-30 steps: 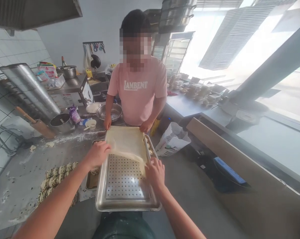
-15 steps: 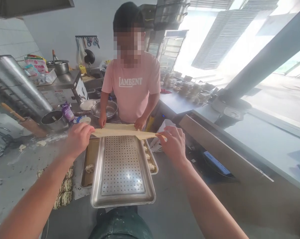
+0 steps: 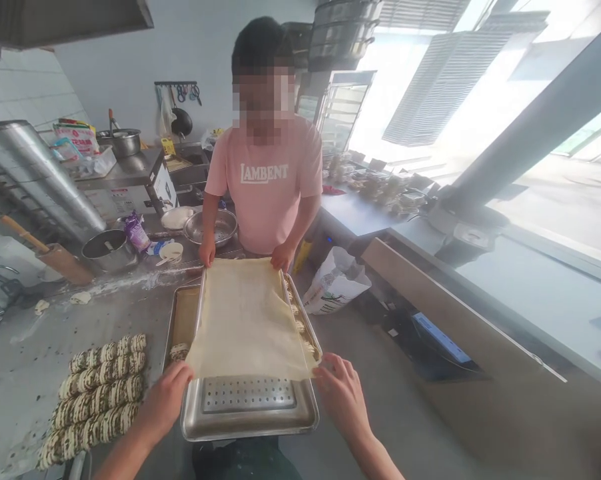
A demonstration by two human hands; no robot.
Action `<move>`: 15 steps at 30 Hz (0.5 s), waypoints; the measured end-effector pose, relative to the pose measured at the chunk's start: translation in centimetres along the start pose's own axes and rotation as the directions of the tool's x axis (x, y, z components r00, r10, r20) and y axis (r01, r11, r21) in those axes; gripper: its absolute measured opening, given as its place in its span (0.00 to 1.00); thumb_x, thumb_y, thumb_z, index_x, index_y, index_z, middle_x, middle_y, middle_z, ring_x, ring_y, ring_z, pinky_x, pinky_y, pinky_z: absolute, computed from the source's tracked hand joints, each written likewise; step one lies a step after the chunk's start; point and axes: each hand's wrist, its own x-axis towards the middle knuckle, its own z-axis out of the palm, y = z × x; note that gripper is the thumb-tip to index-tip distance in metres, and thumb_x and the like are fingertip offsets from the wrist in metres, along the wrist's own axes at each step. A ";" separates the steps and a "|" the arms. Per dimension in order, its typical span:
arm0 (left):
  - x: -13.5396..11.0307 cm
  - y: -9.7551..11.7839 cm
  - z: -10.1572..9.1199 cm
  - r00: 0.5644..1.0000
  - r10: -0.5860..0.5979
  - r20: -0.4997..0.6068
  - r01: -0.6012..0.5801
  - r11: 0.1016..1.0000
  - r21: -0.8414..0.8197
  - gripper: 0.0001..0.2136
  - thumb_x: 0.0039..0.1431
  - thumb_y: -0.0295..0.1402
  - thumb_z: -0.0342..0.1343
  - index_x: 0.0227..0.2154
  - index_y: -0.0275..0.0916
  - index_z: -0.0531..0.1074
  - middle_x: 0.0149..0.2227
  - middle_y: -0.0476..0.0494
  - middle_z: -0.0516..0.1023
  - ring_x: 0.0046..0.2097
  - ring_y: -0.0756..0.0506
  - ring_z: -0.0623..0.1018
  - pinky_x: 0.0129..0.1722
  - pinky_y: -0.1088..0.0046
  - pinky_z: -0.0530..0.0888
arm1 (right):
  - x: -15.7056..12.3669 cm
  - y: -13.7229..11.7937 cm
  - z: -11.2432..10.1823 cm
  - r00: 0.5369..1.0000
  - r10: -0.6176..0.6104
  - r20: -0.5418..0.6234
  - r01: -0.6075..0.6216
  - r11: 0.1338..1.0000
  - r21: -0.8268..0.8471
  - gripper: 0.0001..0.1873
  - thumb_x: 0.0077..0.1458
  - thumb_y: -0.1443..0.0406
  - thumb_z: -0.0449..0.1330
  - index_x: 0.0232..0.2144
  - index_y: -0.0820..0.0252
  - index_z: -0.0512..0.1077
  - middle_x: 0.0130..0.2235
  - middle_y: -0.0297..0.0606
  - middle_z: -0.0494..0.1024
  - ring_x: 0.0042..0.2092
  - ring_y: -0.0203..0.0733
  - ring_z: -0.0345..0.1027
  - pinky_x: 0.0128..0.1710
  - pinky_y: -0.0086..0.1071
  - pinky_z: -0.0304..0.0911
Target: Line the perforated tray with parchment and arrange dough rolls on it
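A thin beige cloth is stretched over a perforated metal tray, whose near strip of holes stays bare. My left hand pinches the cloth's near left corner. At the near right corner, my right hand grips the cloth between thumb and fingers. Across from me, a co-worker in a pink shirt holds the far edge with both hands. Under the perforated tray, parts of another tray show, with striped dough rolls along its right side.
Rows of striped dough rolls sit on the metal table at left. A rolling pin, a metal pot and a steel bowl stand farther back. A white plastic bag is right of the trays.
My hands have come down and toward me, drawing the near edge of the cloth over the perforated tray. The cloth now covers most of it. The co-worker's hands stay at the far edge.
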 end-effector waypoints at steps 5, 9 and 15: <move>-4.5 -2.4 9.2 0.980 -0.118 0.163 0.110 0.992 0.055 0.16 0.66 0.23 0.44 0.38 0.46 0.76 0.44 0.45 0.79 0.50 0.42 0.76 0.53 0.65 0.73 | -5.9 1.7 5.9 0.962 0.031 0.270 -0.019 0.999 -0.046 0.16 0.59 0.72 0.56 0.35 0.50 0.82 0.59 0.42 0.73 0.56 0.54 0.67 0.51 0.41 0.61; -5.6 -3.1 11.5 0.976 -0.135 0.170 0.106 0.979 0.172 0.19 0.67 0.22 0.42 0.41 0.44 0.78 0.46 0.44 0.79 0.51 0.41 0.75 0.55 0.62 0.71 | -7.5 1.6 7.0 0.965 -0.034 0.260 0.051 0.997 -0.060 0.12 0.63 0.71 0.57 0.31 0.53 0.78 0.60 0.42 0.73 0.54 0.52 0.67 0.50 0.40 0.60; -6.0 -3.2 11.2 0.992 -0.064 0.106 0.040 0.977 0.210 0.19 0.65 0.20 0.42 0.38 0.45 0.78 0.42 0.44 0.78 0.46 0.42 0.74 0.50 0.65 0.70 | -7.8 1.7 6.2 0.961 -0.083 0.263 0.108 0.991 -0.082 0.14 0.59 0.76 0.57 0.31 0.54 0.77 0.60 0.43 0.72 0.54 0.52 0.67 0.50 0.40 0.60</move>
